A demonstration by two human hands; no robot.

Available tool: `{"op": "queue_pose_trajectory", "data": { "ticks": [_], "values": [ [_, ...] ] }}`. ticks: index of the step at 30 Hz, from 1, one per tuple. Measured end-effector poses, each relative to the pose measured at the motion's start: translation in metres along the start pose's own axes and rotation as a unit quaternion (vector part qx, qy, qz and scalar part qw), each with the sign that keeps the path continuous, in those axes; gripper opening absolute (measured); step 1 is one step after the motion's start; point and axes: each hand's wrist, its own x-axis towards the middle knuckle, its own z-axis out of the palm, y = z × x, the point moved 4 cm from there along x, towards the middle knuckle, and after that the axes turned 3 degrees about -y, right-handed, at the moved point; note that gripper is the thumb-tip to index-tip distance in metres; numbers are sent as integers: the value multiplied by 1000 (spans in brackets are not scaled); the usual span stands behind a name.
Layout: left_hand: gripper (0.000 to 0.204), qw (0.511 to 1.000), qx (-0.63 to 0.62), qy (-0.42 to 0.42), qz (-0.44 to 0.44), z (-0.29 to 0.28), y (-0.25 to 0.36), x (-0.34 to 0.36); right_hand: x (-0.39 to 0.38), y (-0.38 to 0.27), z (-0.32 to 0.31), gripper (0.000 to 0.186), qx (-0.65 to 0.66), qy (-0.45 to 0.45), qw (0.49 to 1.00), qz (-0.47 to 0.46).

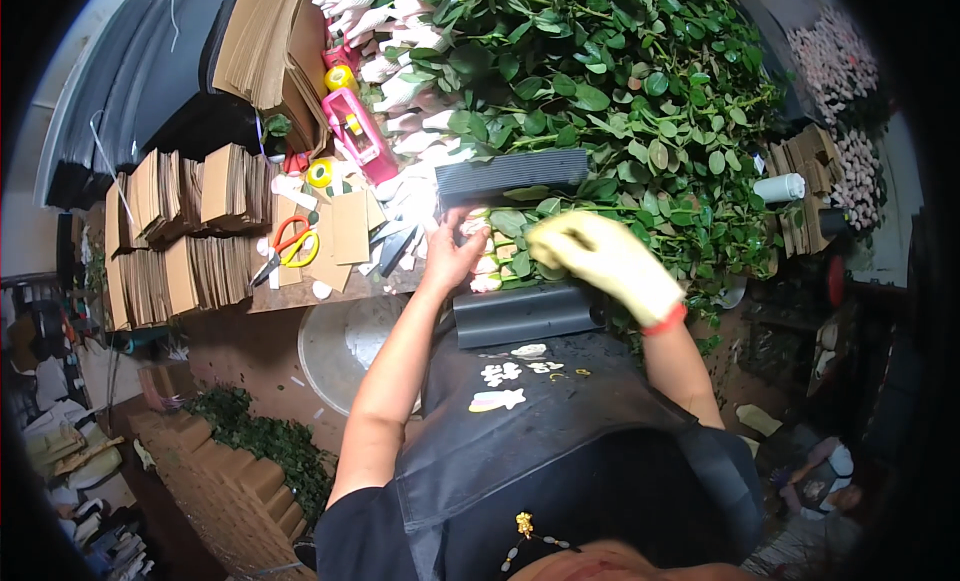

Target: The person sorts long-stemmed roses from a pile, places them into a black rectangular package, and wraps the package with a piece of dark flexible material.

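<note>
My bare left hand (455, 246) is curled at the left end of a row of pale pink rose heads (485, 276); what its fingers grip is partly hidden. My right hand (585, 256), in a pale yellow glove with a red cuff, is bent over the green stems and leaves just right of the heads; its fingertips are blurred and what they hold is unclear. A black ribbed strip (510, 173) lies beyond my hands, and a smooth dark curved piece (525, 316) lies nearer my body, with the roses between them.
Leafy stems (640, 101) fill the table's back and right. On the left are scissors (295, 241), a pink tape dispenser (355, 131), cardboard stacks (180, 191) and white sleeved bundles (400, 51). A round metal container (335, 351) stands below. Another person (820, 481) is at lower right.
</note>
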Motion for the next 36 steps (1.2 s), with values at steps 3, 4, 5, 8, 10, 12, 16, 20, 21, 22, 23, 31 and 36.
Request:
{"op": "queue_pose_trajectory", "data": {
  "ticks": [3,4,5,8,10,12,16,20,21,22,23,31,36],
  "values": [
    [41,992,-31,-51,-110,2,3,0,-68,19,-35,53,-115,49,977,170],
    [40,985,-41,-69,-150,2,6,1,-83,39,-36,54,-256,-1,941,224],
    [39,990,-55,-57,-117,2,7,0,-95,56,-29,55,-370,-66,895,241],
    [39,992,-73,-53,-88,1,2,0,-118,90,1,48,-318,-166,921,149],
    [39,991,-79,-53,-99,1,-2,-4,-124,84,-7,57,-16,-54,986,154],
    [40,990,-87,-66,-87,1,-5,-3,-114,60,-20,61,294,-17,952,84],
    [45,990,-97,-75,-71,4,-16,-4,-65,13,3,46,196,-51,977,-62],
    [42,999,-40,-6,-3,0,-35,-7,4,-11,15,35,-260,100,954,-115],
    [48,985,-141,-76,-68,2,-41,-5,22,4,14,39,-366,158,906,-142],
    [40,964,-223,-95,-107,2,-50,-5,40,15,15,46,-432,144,887,-81],
    [33,936,-302,-108,-148,1,-59,-5,51,16,18,48,-452,133,881,-36],
    [44,916,171,-184,311,-14,39,3,67,25,25,54,-482,116,868,21],
    [82,893,275,-218,280,17,27,5,32,-2,16,48,-373,17,912,-169]
  ]
}}
